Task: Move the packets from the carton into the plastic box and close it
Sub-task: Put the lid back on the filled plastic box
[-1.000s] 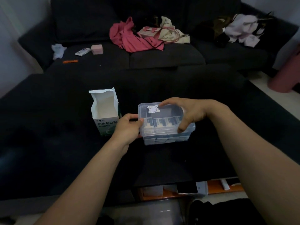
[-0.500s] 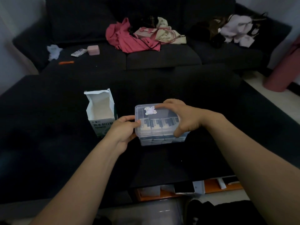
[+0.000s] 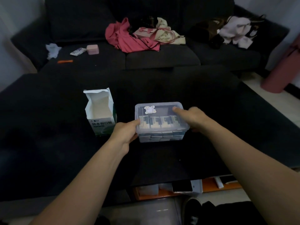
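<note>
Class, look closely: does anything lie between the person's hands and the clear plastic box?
Nothing visible does: the left hand and right hand already touch the lidded clear plastic box.

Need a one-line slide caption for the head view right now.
Both hands, left hand and right hand, grip the lidded plastic box of packets beside the open carton.

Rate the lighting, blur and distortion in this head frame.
Head view: dim; the dark table swallows detail, though the plastic box, carton and both hands, left hand and right hand, stay readable; corners smear and bend from the wide lens.
</note>
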A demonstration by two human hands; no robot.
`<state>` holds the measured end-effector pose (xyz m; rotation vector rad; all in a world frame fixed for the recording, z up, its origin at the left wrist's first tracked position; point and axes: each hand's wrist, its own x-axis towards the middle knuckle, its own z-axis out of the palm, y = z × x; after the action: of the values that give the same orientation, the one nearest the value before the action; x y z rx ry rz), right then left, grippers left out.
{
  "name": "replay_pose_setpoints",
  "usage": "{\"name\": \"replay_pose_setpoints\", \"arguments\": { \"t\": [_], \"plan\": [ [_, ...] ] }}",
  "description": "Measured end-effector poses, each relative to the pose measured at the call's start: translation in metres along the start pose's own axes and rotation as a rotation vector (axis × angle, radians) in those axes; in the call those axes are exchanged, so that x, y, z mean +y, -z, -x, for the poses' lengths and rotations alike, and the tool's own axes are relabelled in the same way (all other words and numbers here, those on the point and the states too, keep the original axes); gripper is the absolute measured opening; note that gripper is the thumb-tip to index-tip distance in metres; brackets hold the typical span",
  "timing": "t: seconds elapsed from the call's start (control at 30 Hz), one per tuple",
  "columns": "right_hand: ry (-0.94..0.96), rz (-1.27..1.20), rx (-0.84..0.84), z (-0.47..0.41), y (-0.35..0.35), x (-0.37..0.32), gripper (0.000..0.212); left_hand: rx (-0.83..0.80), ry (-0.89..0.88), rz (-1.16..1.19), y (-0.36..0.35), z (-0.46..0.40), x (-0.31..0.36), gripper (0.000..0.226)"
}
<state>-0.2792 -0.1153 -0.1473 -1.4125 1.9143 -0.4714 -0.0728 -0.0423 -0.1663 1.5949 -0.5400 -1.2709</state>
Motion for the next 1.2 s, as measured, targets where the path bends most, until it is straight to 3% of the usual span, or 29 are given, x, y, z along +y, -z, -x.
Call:
{"name": "replay_pose_setpoints", "arguments": {
  "t": [0.07,0.2,0.27,0.5,0.6,0.73,0.93,1.03,1.13,1.2],
  "plan": [
    [-0.088,-0.061,-0.064,0.005,0.001,0.002,0.060,0.046,-0.103,-0.185,-0.002,0.002,-0.002,0.020],
    [0.092,0.197,0.174,0.009,-0.004,0.001,0.058,0.258,-0.532,-0.674,-0.006,0.007,-0.005,0.027],
    [0.179,0.369,0.259,0.013,-0.005,0.000,0.055,0.300,-0.630,-0.776,-0.009,0.009,-0.006,0.027],
    [0.342,0.739,0.415,0.018,-0.011,-0.006,0.040,0.346,-0.712,-0.933,-0.008,0.004,-0.006,0.031],
    [0.323,0.759,0.399,0.015,-0.014,-0.005,0.020,0.346,-0.724,-0.952,-0.009,0.005,-0.005,0.029],
    [0.316,0.768,0.373,0.016,-0.013,-0.008,0.010,0.352,-0.743,-0.963,-0.009,0.003,-0.006,0.028],
    [0.283,0.768,0.361,0.020,-0.011,-0.009,0.008,0.263,-0.793,-1.009,-0.003,-0.002,-0.005,0.033],
    [0.269,0.743,0.400,0.030,-0.001,-0.019,0.021,0.250,-0.839,-1.062,0.005,0.009,0.005,0.039],
    [0.591,0.493,0.513,0.050,-0.008,-0.050,0.032,0.404,-0.907,-0.889,0.023,0.030,0.027,0.023],
    [0.965,0.238,0.377,0.073,-0.031,-0.073,0.031,0.506,-0.887,-0.733,0.045,0.041,0.040,0.012]
  ]
}}
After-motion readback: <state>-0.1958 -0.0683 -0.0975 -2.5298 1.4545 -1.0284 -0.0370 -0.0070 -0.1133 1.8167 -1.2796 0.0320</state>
